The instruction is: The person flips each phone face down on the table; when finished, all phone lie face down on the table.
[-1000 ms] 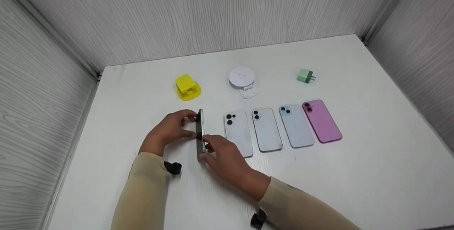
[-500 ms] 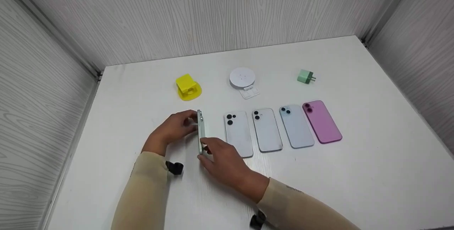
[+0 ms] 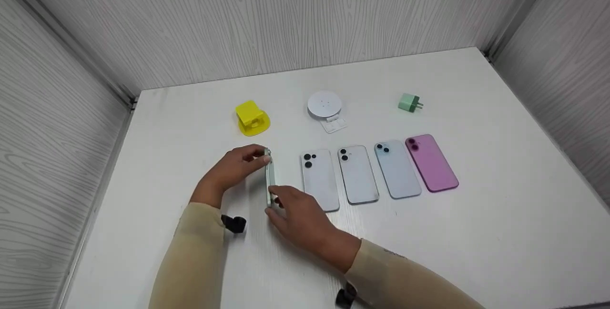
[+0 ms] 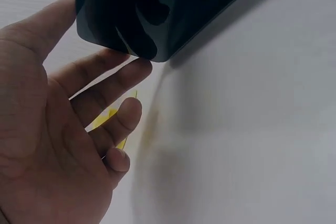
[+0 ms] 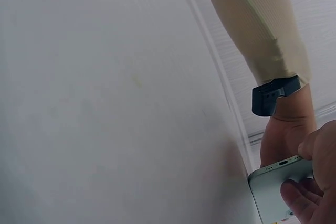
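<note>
Presently mid-turn: green phone (image 3: 269,178) stood on its long edge on counter (image 3: 476,232), left of four flat phones (image 3: 379,171), far end pinched by left hand (image 3: 233,170), near end by right hand (image 3: 298,213); next, lowering flat without slipping.

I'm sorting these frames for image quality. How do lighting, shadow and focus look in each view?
Head view: even, soft light, sharp; only faint shadows under the hands and the green phone held on edge. Left wrist view: the phone's dark glass reflects the left hand's fingers and casts a soft shadow on the table. Right wrist view: the table is washed out and featureless.
</note>
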Available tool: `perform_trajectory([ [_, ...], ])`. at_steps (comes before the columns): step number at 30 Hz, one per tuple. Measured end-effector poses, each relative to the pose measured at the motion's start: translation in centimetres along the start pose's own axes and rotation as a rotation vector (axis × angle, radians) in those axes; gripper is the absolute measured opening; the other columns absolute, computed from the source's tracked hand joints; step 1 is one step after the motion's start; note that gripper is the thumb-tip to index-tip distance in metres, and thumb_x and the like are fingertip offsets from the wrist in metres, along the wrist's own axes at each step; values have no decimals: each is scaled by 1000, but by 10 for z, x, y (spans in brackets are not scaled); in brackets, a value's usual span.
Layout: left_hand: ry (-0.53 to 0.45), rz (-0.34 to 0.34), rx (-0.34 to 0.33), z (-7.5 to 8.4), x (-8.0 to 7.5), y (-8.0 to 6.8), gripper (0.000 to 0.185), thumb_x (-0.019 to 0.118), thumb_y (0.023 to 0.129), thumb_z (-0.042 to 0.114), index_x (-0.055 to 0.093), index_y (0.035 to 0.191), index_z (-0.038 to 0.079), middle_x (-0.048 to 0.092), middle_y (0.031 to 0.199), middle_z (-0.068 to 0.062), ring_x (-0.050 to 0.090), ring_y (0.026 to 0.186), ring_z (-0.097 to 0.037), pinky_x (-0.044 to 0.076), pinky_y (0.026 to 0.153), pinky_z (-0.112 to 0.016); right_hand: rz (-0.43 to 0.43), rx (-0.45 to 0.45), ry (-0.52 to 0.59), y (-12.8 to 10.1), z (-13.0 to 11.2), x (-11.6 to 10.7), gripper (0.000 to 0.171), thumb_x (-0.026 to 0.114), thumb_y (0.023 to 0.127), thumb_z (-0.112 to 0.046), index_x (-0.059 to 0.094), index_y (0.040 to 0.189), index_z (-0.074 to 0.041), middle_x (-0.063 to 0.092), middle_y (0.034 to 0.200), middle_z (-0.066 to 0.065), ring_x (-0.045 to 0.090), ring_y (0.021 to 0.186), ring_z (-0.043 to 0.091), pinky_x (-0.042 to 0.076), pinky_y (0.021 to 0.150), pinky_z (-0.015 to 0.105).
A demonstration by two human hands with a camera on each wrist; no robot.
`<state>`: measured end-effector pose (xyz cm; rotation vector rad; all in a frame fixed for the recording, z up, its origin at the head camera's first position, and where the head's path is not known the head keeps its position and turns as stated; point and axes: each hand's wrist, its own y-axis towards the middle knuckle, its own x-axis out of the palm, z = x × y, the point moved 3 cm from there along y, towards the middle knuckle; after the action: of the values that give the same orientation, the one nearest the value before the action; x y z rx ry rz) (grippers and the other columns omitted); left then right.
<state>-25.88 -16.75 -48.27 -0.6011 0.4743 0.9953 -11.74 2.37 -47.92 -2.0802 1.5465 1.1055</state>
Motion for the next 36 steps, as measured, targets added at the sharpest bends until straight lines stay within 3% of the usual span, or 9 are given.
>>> perform_trajectory([
  [8,-49,16,45,0,-4,-2,50,69,105,53,65,145,22,64,144,-8,55,132,-32,48,106,-51,-42,64,-53,0,5,10,52,68,109,-30,57,151,-2,73,135,12,74,116,22,61,99,39],
  [18,-44,12,93,-6,-7,-2,44,73,106,39,68,145,19,69,136,-6,57,127,-31,47,106,-49,-116,145,-95,-1,7,13,59,68,109,-31,52,156,2,67,148,19,67,135,31,56,113,44],
  [28,-13,-42,26,-14,0,-4,36,81,101,27,77,136,20,76,133,-3,61,117,-26,48,111,-44,-117,36,-311,-1,6,10,51,62,111,-23,55,152,7,68,145,21,68,130,31,57,111,40],
  [36,17,-50,12,-10,0,-6,35,80,101,25,77,135,21,76,132,-1,60,116,-26,47,109,-43,-183,25,-326,0,8,12,67,67,107,-37,52,156,7,64,151,20,64,131,32,55,112,39],
])
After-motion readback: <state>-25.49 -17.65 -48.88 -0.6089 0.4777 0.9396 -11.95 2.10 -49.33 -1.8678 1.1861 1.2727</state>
